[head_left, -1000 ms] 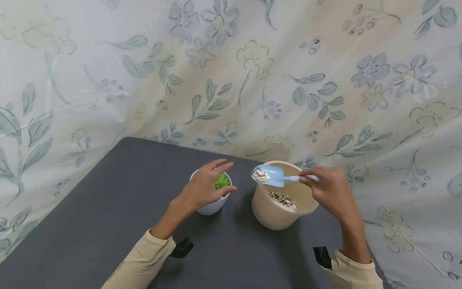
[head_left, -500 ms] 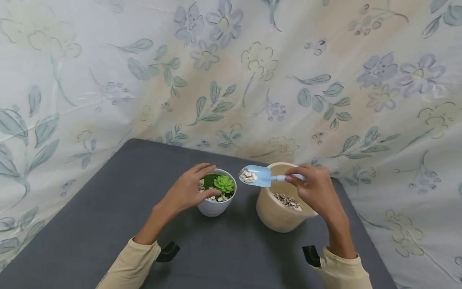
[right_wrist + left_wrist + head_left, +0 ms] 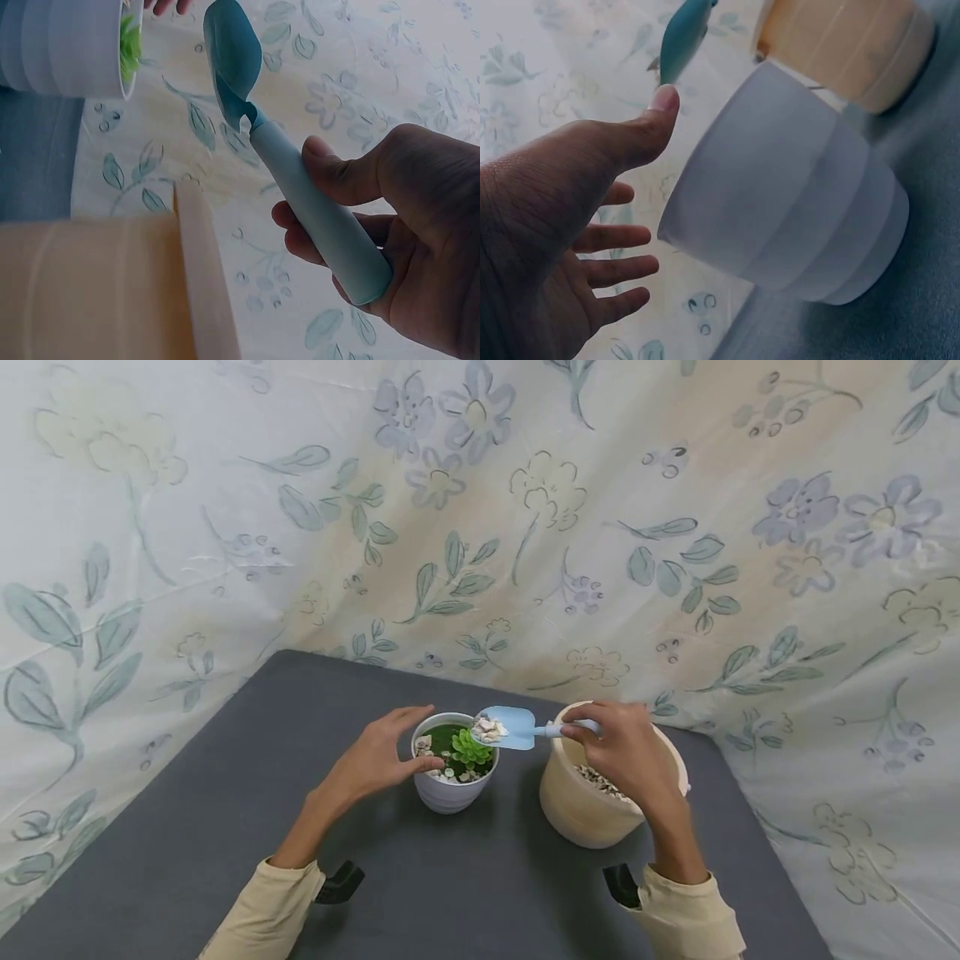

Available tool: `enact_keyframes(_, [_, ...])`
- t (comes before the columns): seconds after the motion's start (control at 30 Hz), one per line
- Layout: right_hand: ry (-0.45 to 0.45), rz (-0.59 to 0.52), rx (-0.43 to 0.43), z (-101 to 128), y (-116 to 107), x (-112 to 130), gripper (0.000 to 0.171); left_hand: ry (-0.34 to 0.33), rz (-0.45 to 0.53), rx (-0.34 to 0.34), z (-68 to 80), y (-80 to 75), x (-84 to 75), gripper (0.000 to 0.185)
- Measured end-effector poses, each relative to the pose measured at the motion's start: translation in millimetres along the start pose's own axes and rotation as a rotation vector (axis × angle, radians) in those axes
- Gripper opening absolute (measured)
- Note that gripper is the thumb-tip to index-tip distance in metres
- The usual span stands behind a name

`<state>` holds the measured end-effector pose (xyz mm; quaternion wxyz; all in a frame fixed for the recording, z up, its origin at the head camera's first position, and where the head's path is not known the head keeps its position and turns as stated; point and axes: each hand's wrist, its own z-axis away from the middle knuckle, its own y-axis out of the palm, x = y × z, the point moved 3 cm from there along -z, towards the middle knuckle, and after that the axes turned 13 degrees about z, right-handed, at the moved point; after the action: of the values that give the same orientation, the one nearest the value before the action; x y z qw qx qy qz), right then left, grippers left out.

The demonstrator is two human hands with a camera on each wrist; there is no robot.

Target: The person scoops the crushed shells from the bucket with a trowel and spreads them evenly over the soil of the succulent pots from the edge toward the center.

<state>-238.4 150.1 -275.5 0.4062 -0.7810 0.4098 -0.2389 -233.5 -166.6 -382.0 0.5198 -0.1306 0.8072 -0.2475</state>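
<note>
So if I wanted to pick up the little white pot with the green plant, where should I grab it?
Grab the white pot around its smooth round side, low down, coming from the left where the left hand already is. The green plant and pebbles fill the top, and the blue scoop held by the right hand hangs over the rim, so probably stay away from above.

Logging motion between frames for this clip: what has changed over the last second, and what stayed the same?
The right hand carried the blue scoop, loaded with pebbles, leftward from above the beige pot to over the white pot with the green plant. The left hand drew back from over the plant to the white pot's left rim. The grip on the scoop's handle is unchanged; both pots kept their places on the grey table.
</note>
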Motion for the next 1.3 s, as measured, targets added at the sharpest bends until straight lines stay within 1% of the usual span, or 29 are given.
enact_keyframes(0.13, [0.009,-0.017,0.044,-7,11,10,0.009,-0.013,-0.008,0.009,2.5,-2.3,5.8,0.086])
enact_keyframes(0.23, [0.039,0.006,0.098,-12,19,17,0.007,-0.036,-0.009,0.022,4.1,-3.0,9.1,0.087])
enact_keyframes(0.33, [0.073,0.036,0.155,-15,28,23,0.005,-0.073,-0.002,0.057,3.8,-0.8,12.5,0.09])
enact_keyframes(0.47, [0.088,0.09,0.219,-24,38,33,0.004,-0.107,0.027,0.115,-1.4,5.7,16.8,0.096])
enact_keyframes(0.6, [0.062,0.172,0.255,-35,47,44,0.005,-0.109,0.064,0.155,-6.0,9.7,17.7,0.106])
enact_keyframes(0.73, [-0.006,0.281,0.25,-48,54,58,0.004,-0.121,0.098,0.168,-7.2,9.3,18.0,0.112])
enact_keyframes(0.83, [-0.06,0.353,0.269,-58,56,69,0.009,-0.151,0.112,0.163,-5.7,8.2,19.5,0.114])
enact_keyframes(0.97, [-0.138,0.455,0.277,-68,51,84,0.033,-0.176,0.115,0.157,-3.3,8.2,21.3,0.115])
enact_keyframes(1.03, [-0.16,0.504,0.268,-73,46,89,0.047,-0.172,0.112,0.153,-3.6,8.4,21.9,0.115])
enact_keyframes(1.1, [-0.168,0.543,0.261,-77,42,92,0.056,-0.172,0.116,0.143,-4.2,8.6,21.9,0.115])
enact_keyframes(1.2, [-0.146,0.562,0.283,-81,38,93,0.058,-0.172,0.109,0.131,-4.3,9.3,21.3,0.114])
enact_keyframes(1.3, [-0.115,0.551,0.32,-82,36,92,0.051,-0.183,0.113,0.12,-3.1,10.4,19.1,0.114])
